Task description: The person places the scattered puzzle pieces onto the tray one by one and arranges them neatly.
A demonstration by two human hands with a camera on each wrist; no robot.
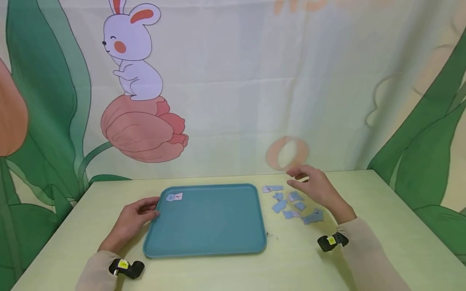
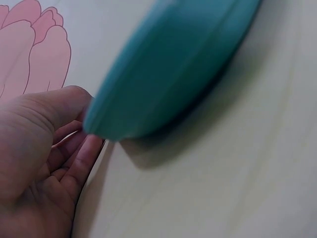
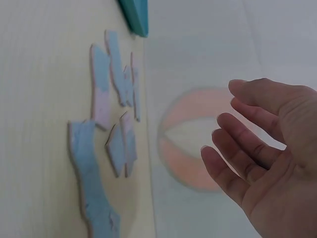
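Observation:
My left hand (image 1: 132,220) holds the left rim of a teal tray (image 1: 212,228) between thumb and fingers; the left wrist view shows the tray's corner (image 2: 163,74) at the fingertips. Inside the tray, by its far left corner, lies a small blue and pink puzzle piece (image 1: 174,197). Over the table right of the tray hovers my right hand (image 1: 316,186), fingers loosely bent and thumb apart, with nothing in its grasp. Several loose blue and pink puzzle pieces lie below it, among them a long one (image 1: 313,216) and a star-like one (image 1: 278,196).
The pale table (image 1: 291,266) ends at a hanging cloth (image 1: 225,101) printed with a rabbit and flowers, close behind the tray. A black wrist camera (image 1: 126,268) sits on the left sleeve, another camera (image 1: 332,241) on the right.

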